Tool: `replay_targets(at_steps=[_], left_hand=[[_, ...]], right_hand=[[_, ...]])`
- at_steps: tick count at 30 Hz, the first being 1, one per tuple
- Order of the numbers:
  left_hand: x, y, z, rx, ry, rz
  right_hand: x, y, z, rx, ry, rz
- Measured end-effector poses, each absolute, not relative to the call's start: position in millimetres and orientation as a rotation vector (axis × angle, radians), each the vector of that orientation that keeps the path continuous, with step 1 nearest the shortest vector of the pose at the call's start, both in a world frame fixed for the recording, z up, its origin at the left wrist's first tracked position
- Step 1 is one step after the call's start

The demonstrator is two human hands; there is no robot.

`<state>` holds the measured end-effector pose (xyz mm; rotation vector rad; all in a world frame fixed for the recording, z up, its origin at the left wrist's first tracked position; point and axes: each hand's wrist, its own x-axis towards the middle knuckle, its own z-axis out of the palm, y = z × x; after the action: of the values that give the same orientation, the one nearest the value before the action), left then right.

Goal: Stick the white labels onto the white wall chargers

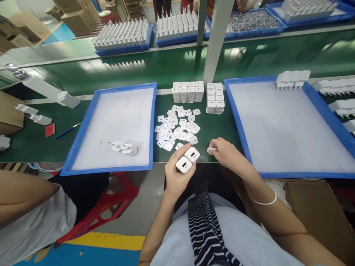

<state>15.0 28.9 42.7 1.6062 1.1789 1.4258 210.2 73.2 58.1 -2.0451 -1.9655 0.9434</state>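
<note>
My left hand (pixel 177 177) is closed around two white charger bodies (pixel 188 159), side by side, with their port faces turned up. To the right, at the table's front edge, my right hand (pixel 222 150) pinches a small white plate (pixel 212 149) between thumb and fingers. Just beyond my left hand, many loose white face plates (pixel 177 127) lie scattered on the green table. Behind them stand neat stacks of white plates (pixel 188 92), with a second set of stacks (pixel 215 98) to their right.
A blue-rimmed tray (pixel 153 125) on the left holds a few white plugs (pixel 123 147). Another blue-rimmed tray (pixel 241 133) is on the right, with white chargers (pixel 293 79) at its back rim. A metal post (pixel 217 40) rises behind the stacks. A person's arm (pixel 24 194) shows at left.
</note>
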Motion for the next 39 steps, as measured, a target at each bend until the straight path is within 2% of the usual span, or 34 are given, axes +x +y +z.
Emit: replay_targets(at_steps=[3,9,13,22,39], left_hand=[[13.3,29.3,44.0,1.649,1.179,1.42],[13.9,27.7,48.8,1.698,1.211,1.419],[15.0,24.4,58.3,1.756,1.216,1.417],[15.9,15.6,73.4,1.796,1.149,1.412],[18.5,12.0,77.5,1.866,1.161,1.364]], right_hand=[[213.6,66.7,70.7,-1.952,-1.97,0.966],[212.9,41.2,97.7,-1.407,-1.768,0.854],[204.9,28.9,108.1,-1.208,-1.665,0.845],[184.7,19.5,107.0,-1.079,-1.258,1.304],[179.6,17.2,106.7,-1.107,-1.212,1.303]])
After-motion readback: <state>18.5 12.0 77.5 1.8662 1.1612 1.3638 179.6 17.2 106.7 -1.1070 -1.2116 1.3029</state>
